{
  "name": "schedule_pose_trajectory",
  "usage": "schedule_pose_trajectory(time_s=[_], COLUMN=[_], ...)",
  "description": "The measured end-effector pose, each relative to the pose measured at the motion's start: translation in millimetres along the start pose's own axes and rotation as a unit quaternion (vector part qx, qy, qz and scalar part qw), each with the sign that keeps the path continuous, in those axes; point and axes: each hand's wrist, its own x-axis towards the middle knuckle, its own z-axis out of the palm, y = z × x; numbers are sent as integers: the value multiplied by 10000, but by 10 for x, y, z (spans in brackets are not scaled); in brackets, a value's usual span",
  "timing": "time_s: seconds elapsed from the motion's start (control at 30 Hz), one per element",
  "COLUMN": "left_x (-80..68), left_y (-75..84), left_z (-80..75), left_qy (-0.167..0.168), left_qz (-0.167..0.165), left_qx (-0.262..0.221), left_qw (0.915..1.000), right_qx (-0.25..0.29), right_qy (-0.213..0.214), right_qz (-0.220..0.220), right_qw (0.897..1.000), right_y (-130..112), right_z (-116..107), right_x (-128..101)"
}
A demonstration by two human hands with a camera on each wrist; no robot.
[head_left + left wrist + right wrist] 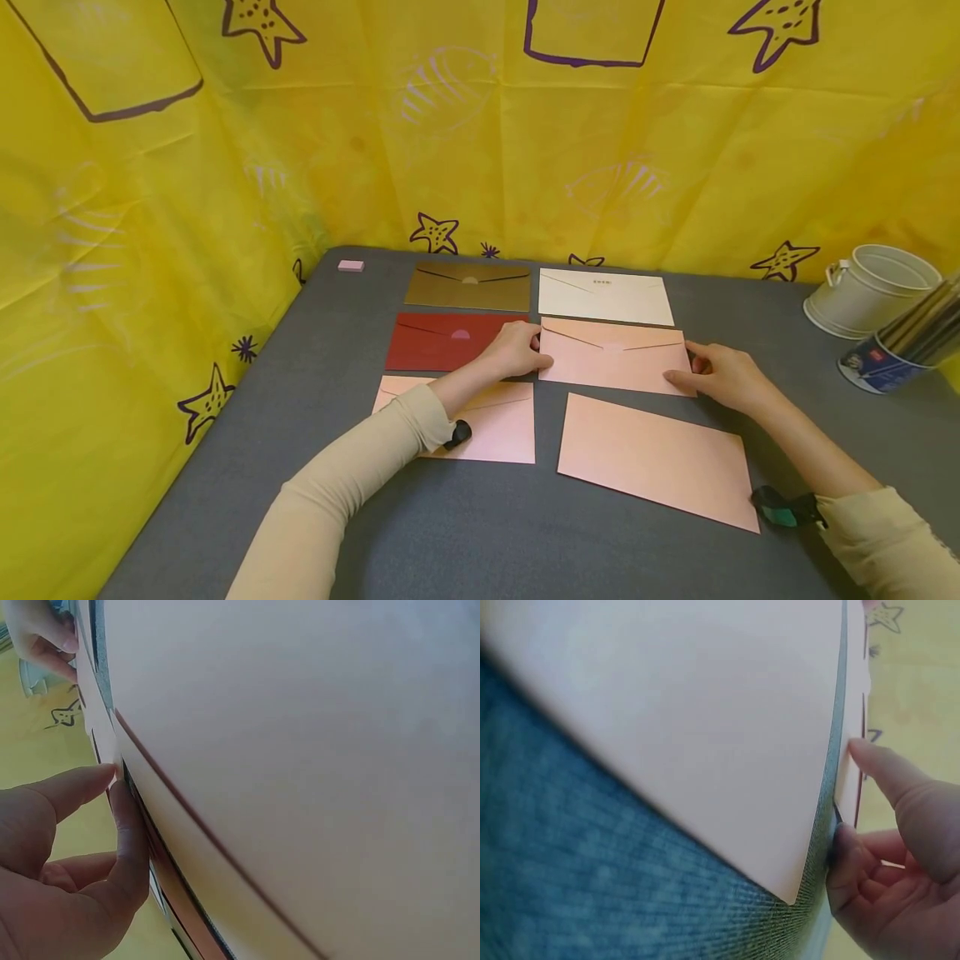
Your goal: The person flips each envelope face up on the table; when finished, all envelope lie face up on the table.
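A pink envelope (609, 367) lies flap side up in the right column, middle row. My left hand (516, 350) pinches its left edge, reaching over a red envelope (423, 343) that it partly covers. At the opposite edge my right hand (726, 377) pinches the envelope's right side, thumb on top. Nearer to me a second pink envelope (652, 458) lies tilted, its plain side up. A third pink envelope (495, 425) sits under my left forearm, partly hidden. In the left wrist view, the left hand (82, 877) shows thumb and finger meeting at an edge.
Along the back lie a gold envelope (468, 292) and a white envelope (607, 302). A small pink block (351, 267) is at the far left corner. On the right stand a white metal bucket (847, 300) and a blue pot of pencils (877, 367). Yellow cloth (465, 150) hangs behind.
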Motion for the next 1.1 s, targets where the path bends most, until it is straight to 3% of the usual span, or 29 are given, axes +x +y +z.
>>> schedule_pose_trajectory(time_s=[0.47,0.8,0.97,1.1], left_x=[-22,-161,-288,-406], left_y=[20,13,39,63], left_z=[35,36,44,63], left_qy=[3,-104,-189,-511], left_qz=[244,540,1118,1653], left_qx=[607,489,586,754], left_qw=[9979,9973,9918,9820], right_qx=[-8,124,164,289], right_qy=[-78,-80,3,90], right_qz=[-29,15,10,-54], right_qw=[10000,9999,9999,9995], right_y=[29,32,-5,-48], right_z=[-5,-6,0,-1], right_x=[-18,-54,-155,-265])
